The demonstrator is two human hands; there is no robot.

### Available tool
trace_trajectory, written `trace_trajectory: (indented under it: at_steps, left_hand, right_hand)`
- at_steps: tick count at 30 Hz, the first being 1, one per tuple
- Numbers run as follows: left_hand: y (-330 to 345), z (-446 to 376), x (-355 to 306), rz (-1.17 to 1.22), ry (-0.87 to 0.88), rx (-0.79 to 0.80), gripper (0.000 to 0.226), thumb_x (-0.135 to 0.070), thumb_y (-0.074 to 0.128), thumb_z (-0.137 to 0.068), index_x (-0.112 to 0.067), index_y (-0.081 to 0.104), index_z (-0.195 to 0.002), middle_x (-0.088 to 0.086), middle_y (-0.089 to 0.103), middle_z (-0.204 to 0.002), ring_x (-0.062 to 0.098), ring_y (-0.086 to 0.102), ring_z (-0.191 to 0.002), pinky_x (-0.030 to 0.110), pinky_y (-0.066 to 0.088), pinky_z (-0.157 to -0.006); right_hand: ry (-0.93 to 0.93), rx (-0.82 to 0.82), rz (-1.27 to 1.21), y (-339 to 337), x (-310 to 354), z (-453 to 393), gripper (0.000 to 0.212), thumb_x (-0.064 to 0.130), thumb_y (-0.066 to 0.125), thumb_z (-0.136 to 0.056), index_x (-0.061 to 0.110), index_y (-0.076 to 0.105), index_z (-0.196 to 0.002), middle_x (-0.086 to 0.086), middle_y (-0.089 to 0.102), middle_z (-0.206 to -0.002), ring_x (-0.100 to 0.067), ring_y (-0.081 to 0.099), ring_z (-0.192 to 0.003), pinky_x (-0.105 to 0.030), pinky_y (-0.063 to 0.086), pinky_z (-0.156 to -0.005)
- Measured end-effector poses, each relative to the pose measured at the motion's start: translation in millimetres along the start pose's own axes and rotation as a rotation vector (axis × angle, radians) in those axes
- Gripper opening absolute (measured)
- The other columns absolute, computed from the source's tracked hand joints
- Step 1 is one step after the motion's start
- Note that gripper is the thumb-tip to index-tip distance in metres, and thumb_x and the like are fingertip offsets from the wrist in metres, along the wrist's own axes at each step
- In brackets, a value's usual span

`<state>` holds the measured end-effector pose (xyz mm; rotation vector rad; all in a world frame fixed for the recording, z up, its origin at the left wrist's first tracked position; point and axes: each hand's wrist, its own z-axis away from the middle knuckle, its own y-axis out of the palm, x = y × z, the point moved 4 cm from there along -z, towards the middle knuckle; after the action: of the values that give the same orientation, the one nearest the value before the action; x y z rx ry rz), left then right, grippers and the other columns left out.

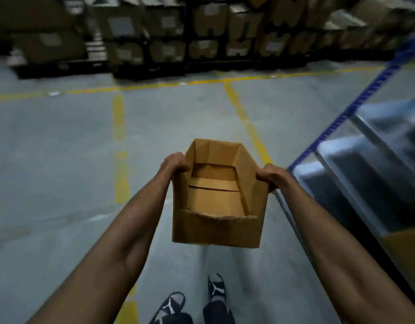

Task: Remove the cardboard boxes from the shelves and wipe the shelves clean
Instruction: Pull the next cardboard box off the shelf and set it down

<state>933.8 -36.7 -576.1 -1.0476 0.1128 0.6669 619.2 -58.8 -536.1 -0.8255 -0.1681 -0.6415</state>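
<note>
Empty cardboard box (217, 202) held mid-air over floor (61, 148), just left of shelf (365, 174), fingers of left hand (175, 166) and right hand (270, 175) curled over side walls only; likely risk: flimsy walls buckling, grip slipping, box dropping near feet (192, 300).

Matt brown cardboard box (217, 206) with ragged torn edge, glossy metal shelves (370, 174), smooth concrete floor (61, 148)
</note>
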Motion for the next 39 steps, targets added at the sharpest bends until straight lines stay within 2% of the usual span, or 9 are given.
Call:
trace_trajectory:
  at_steps: [3, 6, 10, 13, 16, 20, 23, 28, 39]
  left_hand:
    - [35.1, -31.1, 46.2, 0.031, -0.141, 0.007, 0.013, -0.018, 0.063, -0.085, -0.009, 0.057, -0.093, 0.015, 0.065, -0.106, 0.032, 0.061, -0.087, 0.037, 0.052, -0.069]
    - [75.9, -71.5, 98.9, 0.051, -0.248, 0.013, 0.028, -0.021, 0.062, -0.087, -0.001, 0.059, -0.107, 0.020, 0.065, -0.114, 0.037, 0.064, -0.095, 0.038, 0.049, -0.063]
    - [127.4, -129.3, 166.8, 0.119, -0.360, -0.063, 0.028, -0.024, 0.058, -0.086, -0.004, 0.051, -0.105, 0.022, 0.062, -0.111, 0.040, 0.064, -0.093, 0.036, 0.052, -0.063]
    - [170.6, -169.1, 207.5, 0.074, -0.412, -0.114, 0.024, -0.025, 0.058, -0.087, -0.010, 0.045, -0.101, 0.018, 0.061, -0.110, 0.039, 0.063, -0.095, 0.041, 0.057, -0.075]
    - [204.3, -201.9, 241.6, 0.076, -0.428, -0.161, 0.023, -0.026, 0.061, -0.088, -0.010, 0.047, -0.098, 0.019, 0.062, -0.110, 0.040, 0.063, -0.093, 0.041, 0.055, -0.075]
    - [249.1, -233.9, 277.0, 0.080, -0.458, -0.157, 0.030, -0.027, 0.065, -0.088, -0.007, 0.055, -0.109, 0.020, 0.061, -0.121, 0.042, 0.060, -0.108, 0.044, 0.051, -0.083]
    - [282.7, -244.7, 294.9, 0.088, -0.473, -0.140, 0.035, -0.029, 0.067, -0.089, -0.008, 0.057, -0.115, 0.018, 0.060, -0.124, 0.041, 0.059, -0.111, 0.044, 0.051, -0.085]
    - [310.4, -237.3, 321.1, 0.075, -0.498, -0.126, 0.027, -0.026, 0.063, -0.089, -0.009, 0.056, -0.108, 0.016, 0.062, -0.115, 0.039, 0.061, -0.101, 0.039, 0.046, -0.073]
    - [383.6, -184.2, 321.6, 0.148, -0.535, -0.143, 0.017, -0.014, 0.063, -0.089, -0.012, 0.046, -0.093, 0.014, 0.059, -0.111, 0.034, 0.059, -0.098, 0.037, 0.047, -0.072]
  right_hand:
    - [-0.116, 0.029, 0.125, 42.3, 24.3, -60.5, 0.035, 0.017, 0.056, -0.095, -0.011, 0.048, -0.116, -0.027, 0.056, -0.115, -0.043, 0.064, -0.088, -0.036, 0.051, -0.042]
    - [-0.164, 0.033, 0.199, 103.5, 28.5, -124.9, 0.025, 0.012, 0.051, -0.098, -0.006, 0.050, -0.115, -0.026, 0.052, -0.123, -0.046, 0.060, -0.104, -0.033, 0.046, -0.038]
    - [-0.183, 0.025, 0.166, 190.4, 19.5, -213.2, 0.020, 0.019, 0.047, -0.100, 0.002, 0.051, -0.109, -0.024, 0.052, -0.125, -0.041, 0.057, -0.102, -0.044, 0.055, -0.072]
    - [-0.192, 0.022, 0.149, 247.4, 13.4, -275.1, 0.013, 0.018, 0.045, -0.101, 0.005, 0.048, -0.099, -0.019, 0.052, -0.112, -0.036, 0.052, -0.090, -0.043, 0.052, -0.069]
    - [-0.247, -0.012, 0.165, 282.7, 18.3, -325.5, 0.018, 0.022, 0.048, -0.100, 0.005, 0.050, -0.096, -0.018, 0.053, -0.108, -0.036, 0.053, -0.088, -0.042, 0.049, -0.068]
    - [-0.253, -0.036, 0.181, 330.3, 8.0, -382.6, 0.018, 0.019, 0.049, -0.099, 0.002, 0.056, -0.099, -0.019, 0.056, -0.108, -0.036, 0.056, -0.090, -0.043, 0.053, -0.074]
    - [-0.236, -0.048, 0.198, 365.0, -15.9, -405.5, 0.016, 0.015, 0.049, -0.099, 0.001, 0.058, -0.096, -0.018, 0.059, -0.105, -0.034, 0.056, -0.087, -0.039, 0.049, -0.070]
    - [-0.237, -0.014, 0.217, 398.3, -40.8, -409.6, 0.015, 0.018, 0.056, -0.098, 0.004, 0.057, -0.092, -0.015, 0.061, -0.097, -0.028, 0.060, -0.079, -0.032, 0.046, -0.053]
    - [-0.175, 0.019, 0.378, 433.7, -110.1, -382.7, 0.021, 0.017, 0.063, -0.096, 0.006, 0.057, -0.114, -0.014, 0.059, -0.117, -0.031, 0.061, -0.102, -0.037, 0.052, -0.082]
